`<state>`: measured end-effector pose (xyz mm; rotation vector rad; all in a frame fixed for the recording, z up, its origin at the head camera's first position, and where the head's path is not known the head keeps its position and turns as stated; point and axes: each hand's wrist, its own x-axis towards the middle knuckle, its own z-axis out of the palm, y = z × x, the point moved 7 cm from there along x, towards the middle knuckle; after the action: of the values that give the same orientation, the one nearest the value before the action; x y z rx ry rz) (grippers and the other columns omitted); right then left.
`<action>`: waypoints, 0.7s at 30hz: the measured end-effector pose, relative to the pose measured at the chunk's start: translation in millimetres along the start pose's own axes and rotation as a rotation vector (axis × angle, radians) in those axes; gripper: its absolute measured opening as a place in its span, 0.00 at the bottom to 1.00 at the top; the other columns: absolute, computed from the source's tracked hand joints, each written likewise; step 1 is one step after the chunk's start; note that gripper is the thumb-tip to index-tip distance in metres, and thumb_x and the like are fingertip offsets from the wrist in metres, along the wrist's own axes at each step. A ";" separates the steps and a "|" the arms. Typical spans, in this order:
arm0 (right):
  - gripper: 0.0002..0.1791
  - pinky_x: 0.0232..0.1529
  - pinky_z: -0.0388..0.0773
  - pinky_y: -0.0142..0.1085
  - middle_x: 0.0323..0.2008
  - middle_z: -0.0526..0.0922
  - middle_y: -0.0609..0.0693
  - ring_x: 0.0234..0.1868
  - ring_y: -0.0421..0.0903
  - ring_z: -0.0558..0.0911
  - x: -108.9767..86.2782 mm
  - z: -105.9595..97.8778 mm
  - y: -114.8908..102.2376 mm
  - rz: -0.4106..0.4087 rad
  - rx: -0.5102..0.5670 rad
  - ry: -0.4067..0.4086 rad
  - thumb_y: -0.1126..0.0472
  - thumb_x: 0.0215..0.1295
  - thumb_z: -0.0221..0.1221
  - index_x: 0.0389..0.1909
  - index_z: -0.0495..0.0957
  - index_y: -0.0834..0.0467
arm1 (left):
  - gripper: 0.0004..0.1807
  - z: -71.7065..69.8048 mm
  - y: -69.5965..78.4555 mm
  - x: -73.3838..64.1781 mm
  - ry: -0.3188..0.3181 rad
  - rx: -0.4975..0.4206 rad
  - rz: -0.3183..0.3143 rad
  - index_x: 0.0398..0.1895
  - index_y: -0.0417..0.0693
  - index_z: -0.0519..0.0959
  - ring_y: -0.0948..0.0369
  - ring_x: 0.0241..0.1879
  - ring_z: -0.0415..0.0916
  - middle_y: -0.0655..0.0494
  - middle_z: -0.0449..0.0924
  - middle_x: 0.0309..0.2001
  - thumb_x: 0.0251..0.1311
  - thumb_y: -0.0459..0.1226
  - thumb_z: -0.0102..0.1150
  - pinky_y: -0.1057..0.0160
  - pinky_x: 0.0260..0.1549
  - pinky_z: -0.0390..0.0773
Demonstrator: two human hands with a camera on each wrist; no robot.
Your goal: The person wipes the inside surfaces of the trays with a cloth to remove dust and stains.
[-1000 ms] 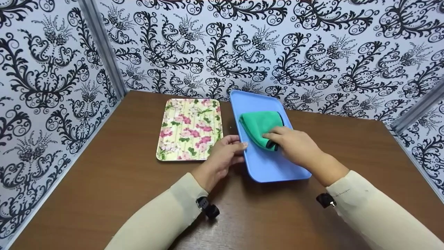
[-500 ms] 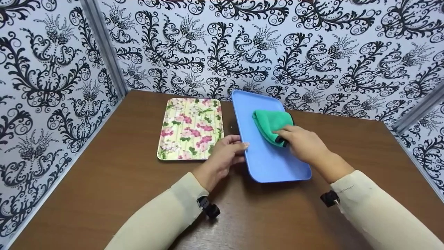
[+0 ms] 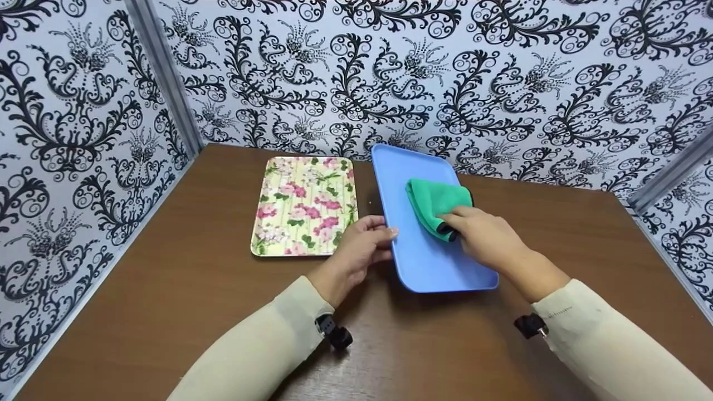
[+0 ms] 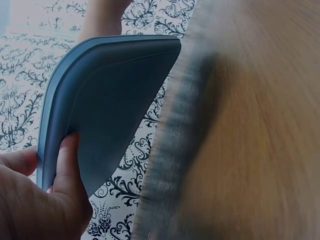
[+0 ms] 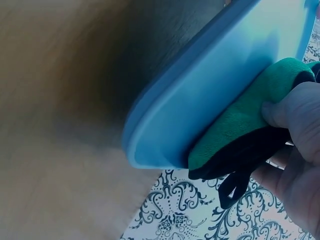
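Note:
A blue tray (image 3: 440,267) is held tilted above the table, its inner face toward the right. My left hand (image 3: 359,248) pinches its left rim; the left wrist view shows the thumb on one side and fingers (image 4: 67,167) behind the tray's underside (image 4: 120,95). Against the inner face lies a folded green cloth (image 3: 437,200) with black edging. My right hand (image 3: 487,234) grips the cloth and presses it to the tray. In the right wrist view, a black loop hangs from the cloth (image 5: 245,120) beneath the thumb.
On the brown table (image 3: 184,278), a tray with a pink floral pattern (image 3: 306,206) lies flat left of the blue one. Black-and-white patterned walls (image 3: 390,72) close off the back and sides.
The cloth and my right hand have slid right across the tray, then a little down toward me. My left hand and the blue tray stay nearly in place.

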<state>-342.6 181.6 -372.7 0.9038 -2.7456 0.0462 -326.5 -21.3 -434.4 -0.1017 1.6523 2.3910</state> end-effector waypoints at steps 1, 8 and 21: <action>0.23 0.42 0.85 0.57 0.53 0.85 0.53 0.51 0.57 0.86 -0.4 0.4 -0.7 0.003 0.000 -0.004 0.70 0.69 0.57 0.62 0.83 0.51 | 0.16 0.3 0.3 0.0 0.000 -0.004 0.001 0.55 0.36 0.77 0.62 0.33 0.82 0.54 0.80 0.39 0.66 0.29 0.63 0.66 0.31 0.86; 0.23 0.40 0.85 0.57 0.50 0.85 0.52 0.48 0.58 0.86 1.7 0.1 -9.0 0.013 0.001 -0.008 0.71 0.68 0.57 0.61 0.83 0.51 | 0.17 -0.3 1.3 1.0 0.008 -0.005 0.001 0.57 0.35 0.76 0.62 0.33 0.82 0.55 0.79 0.38 0.66 0.29 0.63 0.66 0.31 0.86; 0.21 0.39 0.84 0.55 0.45 0.83 0.51 0.45 0.55 0.85 12.2 -9.6 -38.7 -0.033 0.015 0.049 0.72 0.66 0.58 0.56 0.84 0.51 | 0.18 -3.3 1.4 2.1 0.025 -0.011 -0.005 0.56 0.36 0.76 0.61 0.35 0.82 0.54 0.78 0.39 0.65 0.29 0.64 0.65 0.33 0.87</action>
<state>-327.1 144.3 -362.3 0.9384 -2.6880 0.0825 -329.1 -24.5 -434.7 -0.1377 1.6476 2.4056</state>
